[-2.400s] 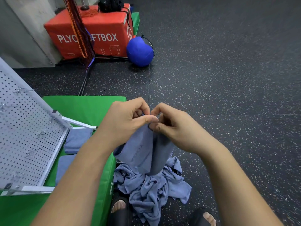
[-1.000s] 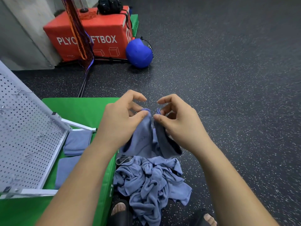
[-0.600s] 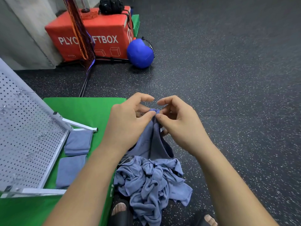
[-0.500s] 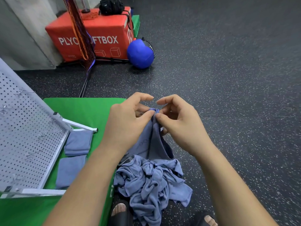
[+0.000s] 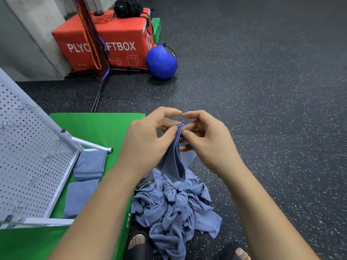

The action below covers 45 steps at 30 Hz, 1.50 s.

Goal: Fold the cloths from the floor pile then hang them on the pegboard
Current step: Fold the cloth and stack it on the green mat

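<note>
Pinching the gathered top edge of one blue-grey cloth (image 5: pixel 173 162), both hands meet in mid-air right above the floor pile (image 5: pixel 174 211). The left hand (image 5: pixel 148 141) has its grip pressed together on the hem, thumb tip squeezing the bunched edge from the left while the index finger arches over it and reaches forward. The right hand (image 5: pixel 210 143) mirrors that: its grip nips the same hem from the right with the thumb and a curled finger, index finger stretched out so its tip nearly meets the left index tip. Between the two grips the hem stands up as a narrow ridged band, and the rest of the cloth hangs down from it in a long fold, its lower end reaching the top of the pile. Both forearms rise from the bottom corners of the view and converge, wrists about level, backs of the hands turned to the camera. The pile lies crumpled on the dark speckled floor (image 5: pixel 262 91), between two feet in black sandals (image 5: pixel 139 248), close against the edge of a green mat (image 5: pixel 101 126). On that mat, to the left, the white pegboard (image 5: pixel 28 156) leans tilted with small wire hooks on it, and two folded cloths (image 5: pixel 90 164) lie flat just beside its frame, one beyond the other. Farther back sit a red box (image 5: pixel 112 38) and, just beside it, a blue ball (image 5: pixel 161 61).
</note>
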Each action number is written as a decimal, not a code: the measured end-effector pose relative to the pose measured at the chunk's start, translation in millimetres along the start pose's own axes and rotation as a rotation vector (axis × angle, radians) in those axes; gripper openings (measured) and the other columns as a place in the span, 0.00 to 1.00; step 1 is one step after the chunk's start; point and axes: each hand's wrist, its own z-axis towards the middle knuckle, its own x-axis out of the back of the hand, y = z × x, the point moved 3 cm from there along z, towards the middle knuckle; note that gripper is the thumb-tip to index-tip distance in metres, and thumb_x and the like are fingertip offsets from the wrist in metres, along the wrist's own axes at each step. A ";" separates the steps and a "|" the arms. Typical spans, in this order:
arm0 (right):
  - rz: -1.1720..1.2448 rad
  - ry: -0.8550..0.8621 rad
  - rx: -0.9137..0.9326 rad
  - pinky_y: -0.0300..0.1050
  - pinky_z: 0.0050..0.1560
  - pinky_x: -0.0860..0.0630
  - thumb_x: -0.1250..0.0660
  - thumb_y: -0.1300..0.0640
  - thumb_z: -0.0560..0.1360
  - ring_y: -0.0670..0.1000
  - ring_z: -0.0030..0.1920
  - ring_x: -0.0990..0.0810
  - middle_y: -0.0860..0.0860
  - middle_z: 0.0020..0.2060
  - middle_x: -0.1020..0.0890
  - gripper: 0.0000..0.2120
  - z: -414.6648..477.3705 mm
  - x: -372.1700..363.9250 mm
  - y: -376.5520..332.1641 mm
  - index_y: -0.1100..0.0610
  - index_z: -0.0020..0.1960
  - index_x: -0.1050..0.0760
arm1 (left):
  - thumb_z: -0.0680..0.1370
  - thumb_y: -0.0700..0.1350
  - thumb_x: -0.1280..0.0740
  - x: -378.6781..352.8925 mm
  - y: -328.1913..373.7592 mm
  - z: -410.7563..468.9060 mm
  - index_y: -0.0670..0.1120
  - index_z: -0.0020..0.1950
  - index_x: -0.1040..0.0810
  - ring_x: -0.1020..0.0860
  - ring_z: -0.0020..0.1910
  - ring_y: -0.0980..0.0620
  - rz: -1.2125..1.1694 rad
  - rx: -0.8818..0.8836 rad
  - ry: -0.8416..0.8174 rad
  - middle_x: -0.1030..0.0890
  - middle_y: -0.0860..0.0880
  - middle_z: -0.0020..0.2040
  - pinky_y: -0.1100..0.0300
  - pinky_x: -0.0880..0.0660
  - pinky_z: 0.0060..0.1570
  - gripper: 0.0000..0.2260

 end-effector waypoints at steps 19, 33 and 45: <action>-0.466 0.162 0.155 0.37 0.46 0.28 0.22 0.47 0.76 0.42 0.43 0.21 0.44 0.42 0.21 0.06 2.7 13.5 -3.8 0.47 0.48 0.16 | 0.74 0.36 0.25 -11.1 -4.4 0.7 0.59 0.67 0.22 0.16 0.54 0.59 -0.140 0.041 -0.082 0.13 0.58 0.55 0.74 0.30 0.49 0.27; -0.267 -0.100 0.124 0.56 0.59 0.20 0.22 0.54 0.78 0.45 0.52 0.14 0.44 0.47 0.12 0.05 2.7 20.4 -5.6 0.50 0.52 0.17 | 0.75 0.29 0.27 2.5 -10.8 6.8 0.55 0.66 0.23 0.15 0.51 0.47 -0.314 -0.011 -0.076 0.12 0.51 0.53 0.55 0.23 0.49 0.27; -0.146 0.068 0.169 0.43 0.46 0.26 0.27 0.58 0.82 0.44 0.42 0.23 0.50 0.43 0.16 0.03 2.1 35.2 -17.3 0.53 0.49 0.20 | 0.75 0.33 0.22 15.4 -34.3 9.7 0.48 0.50 0.18 0.19 0.40 0.58 -0.247 0.074 -0.028 0.15 0.52 0.43 0.71 0.28 0.42 0.11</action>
